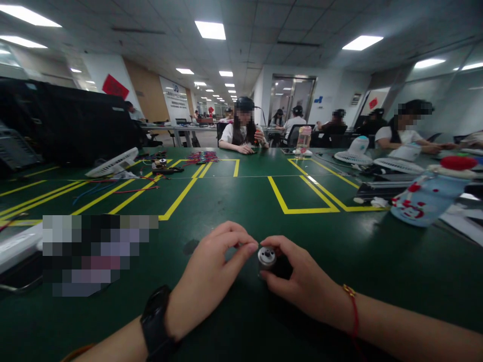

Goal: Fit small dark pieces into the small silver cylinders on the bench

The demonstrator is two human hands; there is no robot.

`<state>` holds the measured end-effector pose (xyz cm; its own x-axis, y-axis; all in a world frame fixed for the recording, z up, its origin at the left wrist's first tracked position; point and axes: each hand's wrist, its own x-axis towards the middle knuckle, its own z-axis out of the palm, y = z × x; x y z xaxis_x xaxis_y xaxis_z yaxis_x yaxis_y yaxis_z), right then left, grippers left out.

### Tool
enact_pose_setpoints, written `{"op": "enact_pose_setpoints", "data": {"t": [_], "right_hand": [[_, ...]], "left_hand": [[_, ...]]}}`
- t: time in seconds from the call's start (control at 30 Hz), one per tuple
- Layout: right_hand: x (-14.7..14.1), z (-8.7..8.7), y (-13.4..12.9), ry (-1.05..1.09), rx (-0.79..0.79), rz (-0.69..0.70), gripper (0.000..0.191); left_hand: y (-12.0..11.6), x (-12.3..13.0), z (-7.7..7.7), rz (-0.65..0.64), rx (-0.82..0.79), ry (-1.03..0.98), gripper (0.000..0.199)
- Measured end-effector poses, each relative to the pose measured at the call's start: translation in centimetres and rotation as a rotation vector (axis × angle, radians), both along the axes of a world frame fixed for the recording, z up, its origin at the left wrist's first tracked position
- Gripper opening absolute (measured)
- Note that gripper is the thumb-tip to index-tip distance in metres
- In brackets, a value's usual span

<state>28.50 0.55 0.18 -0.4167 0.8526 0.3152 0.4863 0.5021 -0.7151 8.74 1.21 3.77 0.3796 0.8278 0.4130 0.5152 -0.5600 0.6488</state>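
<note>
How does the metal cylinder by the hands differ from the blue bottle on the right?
The metal cylinder is plain grey; the blue bottle has a red top and printed figures. The metal cylinder is much smaller than the blue bottle. The right hand grips the metal cylinder, while nobody holds the blue bottle. Both have rounded bodies.

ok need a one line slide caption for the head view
At a green table, the right hand holds a metal cylinder while the left hand pinches thumb to fingertips beside it.
</note>
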Motion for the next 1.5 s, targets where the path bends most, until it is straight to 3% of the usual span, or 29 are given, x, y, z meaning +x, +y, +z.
{"op": "enact_pose_setpoints", "data": {"t": [0.17, 0.3, 0.53, 0.63, 0.73, 0.87, 0.97, 1.07, 1.17, 1.2, 1.27, 1.33, 1.4, 1.5], "right_hand": [[0.1, -0.4, 0.0, 0.054, -0.025, 0.006, 0.052], [0.3, 0.0, -0.1, -0.01, 0.019, -0.001, 0.042], [0.2, -0.1, -0.4, -0.11, 0.082, -0.025, 0.041], [1.0, -0.2, -0.1, -0.141, 0.069, -0.088, 0.044], [4.3, 0.2, 0.7, -0.175, 0.075, -0.251, 0.046], [12.8, 0.7, 1.4, -0.228, 0.103, -0.614, 0.054], [19.3, 0.6, 1.0, -0.311, 0.069, -0.838, 0.058], [22.6, 0.4, 0.3, -0.399, 0.035, -0.945, 0.06], [20.6, 0.6, -0.3, -0.513, 0.249, -0.987, 0.075], [18.7, 0.7, -0.4, -0.554, 0.371, -0.938, 0.075], [13.6, 0.7, -0.6, -0.602, 0.524, -0.688, 0.062], [7.7, 0.7, -0.7, -0.574, 0.452, -0.361, 0.048], [2.4, 0.5, -0.7, -0.521, 0.31, -0.142, 0.04], [-1.3, 0.7, -0.1, -0.502, 0.232, -0.03, 0.015]], "left_hand": [[-0.1, 1.3, 0.2, -0.045, -0.009, 0.002, 0.012], [0.0, 0.7, 0.5, 0.028, 0.015, -0.074, 0.012], [0.5, -0.5, -2.9, -0.016, -0.132, 0.181, 0.008], [0.3, -0.4, -3.4, -0.02, -0.134, 0.187, 0.012], [0.1, -1.5, -2.6, -0.026, -0.182, 0.14, 0.024], [0.0, -5.4, -1.7, 0.063, -0.268, 0.072, 0.03], [0.4, -8.4, -2.1, 0.133, -0.397, 0.023, 0.032], [0.9, -9.9, -2.8, 0.171, -0.495, -0.028, 0.035], [1.0, -9.7, -3.3, 0.172, -0.521, -0.045, 0.039], [0.8, -9.4, -3.4, 0.168, -0.521, -0.042, 0.04], [0.5, -8.9, -3.6, 0.17, -0.501, -0.022, 0.042], [0.1, -8.5, -3.7, 0.176, -0.469, 0.006, 0.044], [0.0, -8.4, -3.9, 0.176, -0.447, 0.017, 0.044], [0.0, -8.4, -4.1, 0.172, -0.436, 0.014, 0.044]]}}
